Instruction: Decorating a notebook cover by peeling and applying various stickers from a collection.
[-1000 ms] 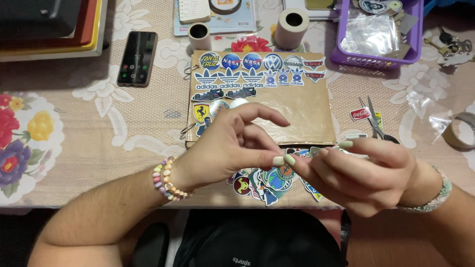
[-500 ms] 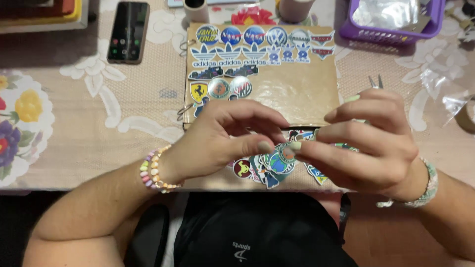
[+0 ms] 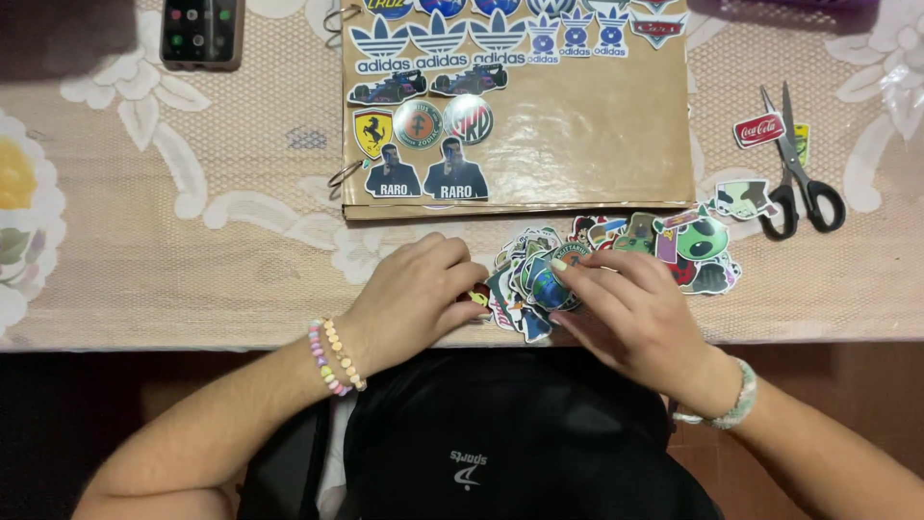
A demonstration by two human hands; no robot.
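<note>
Both hands on the sticker pile at the table's near edge.

From my remote seat, left to right: phone at eleven o'clock; ring-bound brown album at twelve, stickers across its top and left; left hand near centre, fingers curled down, fingertips touching the pile's left edge; whether it pinches anything I cannot tell; sticker pile just below the album; right hand resting on it, fingers spread flat over a round sticker; scissors at two o'clock, well apart.
</note>
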